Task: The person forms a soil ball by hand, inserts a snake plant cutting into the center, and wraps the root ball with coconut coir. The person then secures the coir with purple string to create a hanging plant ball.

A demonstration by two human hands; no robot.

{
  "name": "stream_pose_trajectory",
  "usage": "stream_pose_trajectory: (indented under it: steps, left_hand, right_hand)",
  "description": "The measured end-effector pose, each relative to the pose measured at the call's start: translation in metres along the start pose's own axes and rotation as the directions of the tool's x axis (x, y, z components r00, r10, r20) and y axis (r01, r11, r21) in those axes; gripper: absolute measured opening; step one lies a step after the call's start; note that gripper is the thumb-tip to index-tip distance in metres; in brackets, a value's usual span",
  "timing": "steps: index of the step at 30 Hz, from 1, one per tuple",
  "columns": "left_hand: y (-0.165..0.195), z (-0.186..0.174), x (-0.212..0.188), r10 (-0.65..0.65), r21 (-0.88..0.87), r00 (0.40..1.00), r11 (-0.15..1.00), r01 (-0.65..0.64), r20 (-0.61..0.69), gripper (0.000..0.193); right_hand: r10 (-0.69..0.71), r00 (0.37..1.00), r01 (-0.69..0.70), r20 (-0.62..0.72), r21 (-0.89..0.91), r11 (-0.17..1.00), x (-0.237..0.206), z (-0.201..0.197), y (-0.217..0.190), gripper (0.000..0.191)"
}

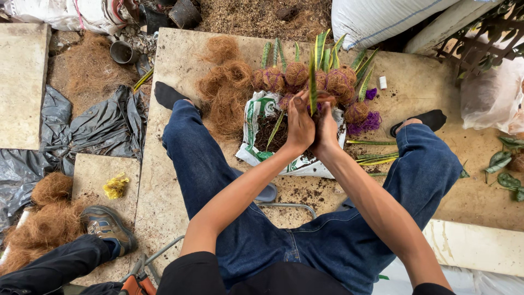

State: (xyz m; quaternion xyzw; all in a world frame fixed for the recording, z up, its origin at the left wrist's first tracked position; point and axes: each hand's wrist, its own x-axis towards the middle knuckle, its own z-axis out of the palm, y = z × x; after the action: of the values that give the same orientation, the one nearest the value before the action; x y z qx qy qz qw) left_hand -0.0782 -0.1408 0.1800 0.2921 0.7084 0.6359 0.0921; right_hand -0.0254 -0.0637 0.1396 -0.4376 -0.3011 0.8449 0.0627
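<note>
Clearly both hands, left hand (300,127) and right hand (326,130), have their fingers clenched around the base of a long green yellow-edged leaf cutting (313,82), held upright over the open white bag of dark soil (261,109); squeezing too hard could snap the stiff, striped leaf, or loose fibre could drop away.

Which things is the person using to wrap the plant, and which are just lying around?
In use:
left hand and right hand, both on the leaf cutting
soil bag
coconut fibre pile
wrapped fibre balls
purple string

Lying about:
yellow tuft
grey plastic sheet
small pot
</note>
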Motion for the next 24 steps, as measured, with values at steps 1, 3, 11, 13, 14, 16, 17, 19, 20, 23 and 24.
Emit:
stream_pose_trajectory:
  steps: [1, 3, 11, 13, 14, 16, 17, 19, 20, 23, 24]
  left_hand:
    - [-0.004, 0.003, -0.002, -0.043, -0.007, 0.998, 0.999, 0.043, -0.036, 0.1]
    - [-0.012, 0.006, -0.008, -0.128, -0.116, 0.99, 0.986, 0.122, -0.05, 0.096]
    - [-0.03, 0.007, -0.004, -0.205, -0.211, 0.975, 0.953, 0.218, 0.085, 0.091]
    - [-0.022, 0.006, -0.007, -0.14, -0.293, 0.984, 0.942, 0.166, 0.107, 0.09]
    - [-0.017, 0.007, -0.008, -0.126, -0.275, 0.989, 0.951, 0.144, 0.08, 0.084]
    - [-0.01, 0.007, -0.007, -0.097, -0.235, 0.995, 0.967, 0.098, 0.017, 0.073]
    - [-0.008, 0.007, -0.007, -0.109, -0.272, 0.994, 0.956, 0.107, 0.008, 0.066]
    - [-0.007, 0.006, -0.005, -0.142, -0.342, 0.99, 0.93, 0.132, -0.004, 0.054]
    - [-0.007, 0.005, -0.004, -0.149, -0.404, 0.989, 0.904, 0.142, 0.014, 0.049]
    - [-0.009, 0.004, 0.0, -0.169, -0.546, 0.984, 0.82, 0.173, 0.056, 0.04]
    - [-0.009, 0.003, -0.001, -0.186, -0.571, 0.98, 0.799, 0.19, 0.065, 0.039]
  right_hand:
    - [0.005, 1.0, -0.005, 0.026, 0.014, 1.0, -0.007, 0.004, -0.005, 0.06]
    - [-0.013, 0.998, 0.012, 0.063, 0.005, 1.0, -0.018, 0.012, -0.015, 0.07]
    - [-0.186, 0.949, 0.257, 0.253, -0.288, 0.922, -0.023, 0.008, -0.013, 0.098]
    - [-0.231, 0.933, 0.308, 0.275, -0.28, 0.909, -0.022, 0.006, -0.01, 0.099]
    - [-0.256, 0.924, 0.335, 0.285, -0.277, 0.901, -0.023, 0.005, -0.009, 0.1]
    - [-0.308, 0.921, 0.378, 0.238, -0.348, 0.858, -0.024, 0.003, -0.01, 0.095]
    - [-0.333, 0.918, 0.393, 0.213, -0.384, 0.836, -0.026, 0.003, -0.01, 0.093]
    - [-0.378, 0.908, 0.418, 0.18, -0.469, 0.778, -0.028, 0.002, -0.01, 0.083]
    - [-0.405, 0.899, 0.43, 0.168, -0.51, 0.745, -0.029, 0.002, -0.009, 0.078]
    - [-0.454, 0.864, 0.498, 0.217, -0.503, 0.706, -0.028, 0.003, -0.007, 0.068]
    - [-0.468, 0.854, 0.516, 0.228, -0.493, 0.701, -0.028, 0.004, -0.007, 0.067]
